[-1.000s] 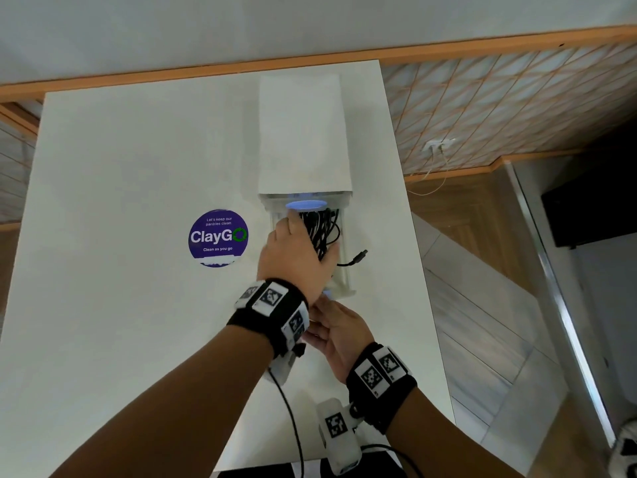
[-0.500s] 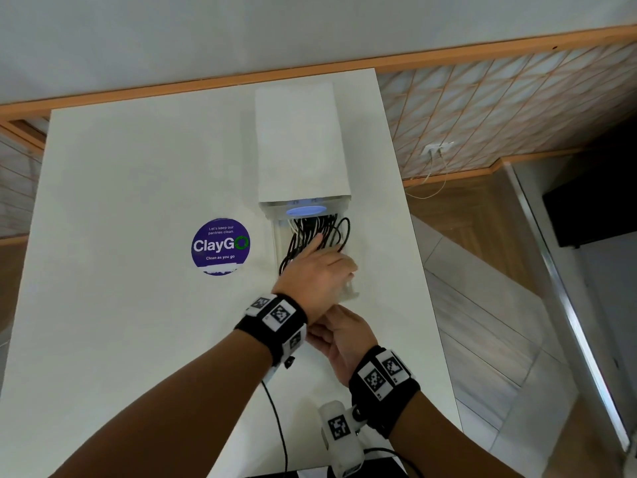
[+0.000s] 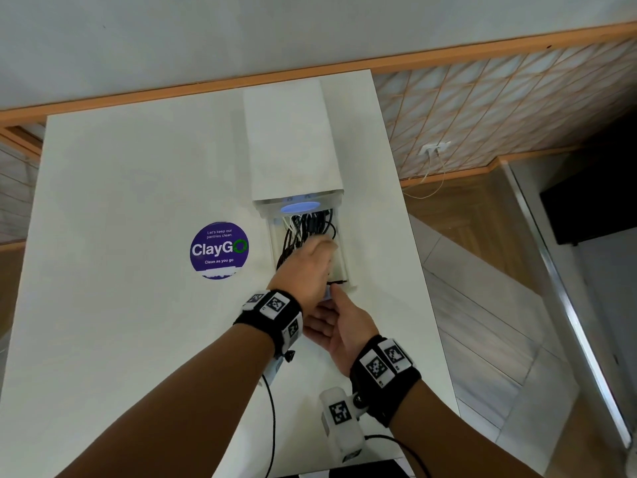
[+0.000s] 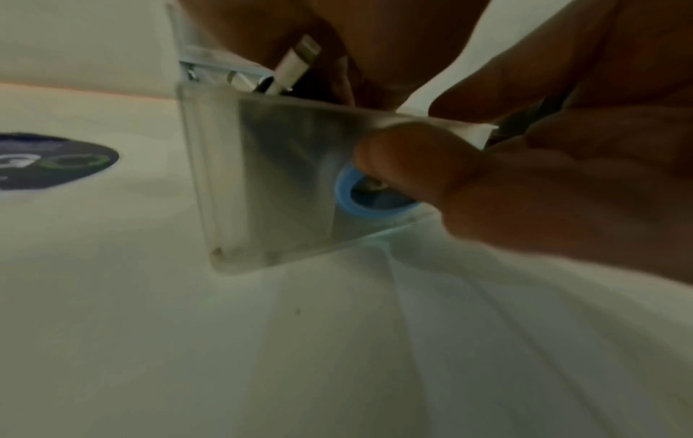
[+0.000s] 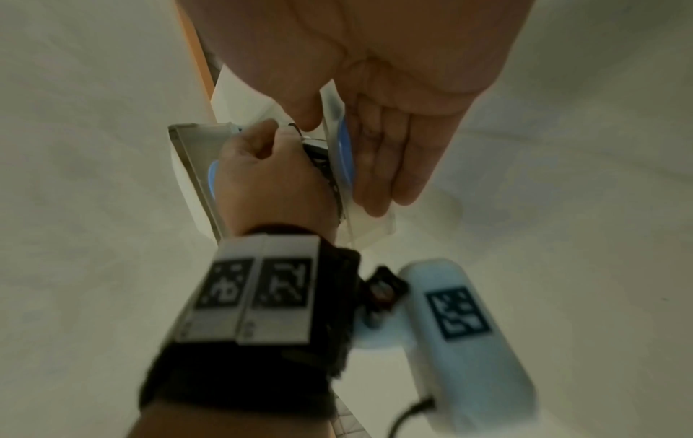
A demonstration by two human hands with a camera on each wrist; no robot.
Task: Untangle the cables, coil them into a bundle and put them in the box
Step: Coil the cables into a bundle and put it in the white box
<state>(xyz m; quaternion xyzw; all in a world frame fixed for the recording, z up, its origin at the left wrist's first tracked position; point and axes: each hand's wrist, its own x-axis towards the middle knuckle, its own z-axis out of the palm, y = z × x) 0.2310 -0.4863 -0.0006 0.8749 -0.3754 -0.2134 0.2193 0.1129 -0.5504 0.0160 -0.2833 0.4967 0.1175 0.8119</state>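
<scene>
A clear plastic box [image 3: 344, 267] with blue rings in its end walls lies on the white table [image 3: 120, 201]. Black and white cables [image 3: 306, 225] fill it in a loose bundle. My left hand [image 3: 310, 263] is inside the box with its fingers curled round the cables [image 5: 319, 160]. A white connector [image 4: 296, 65] sticks up by those fingers. My right hand [image 3: 341, 319] holds the box's near end wall [image 4: 270, 177]: its fingers [image 5: 386, 160] lie flat on the outside by the blue ring [image 5: 343, 157] and its thumb hooks over the rim.
The box's white lid [image 3: 293, 143] lies just beyond the box. A round purple ClayGo sticker [image 3: 219, 250] is on the table to the left. The table's right edge [image 3: 406, 236] runs close beside the box, with floor below.
My left hand has slid from the box's far left side toward its near end. The black cable end that hung over the right wall now lies inside. My right hand stays at the near wall.
</scene>
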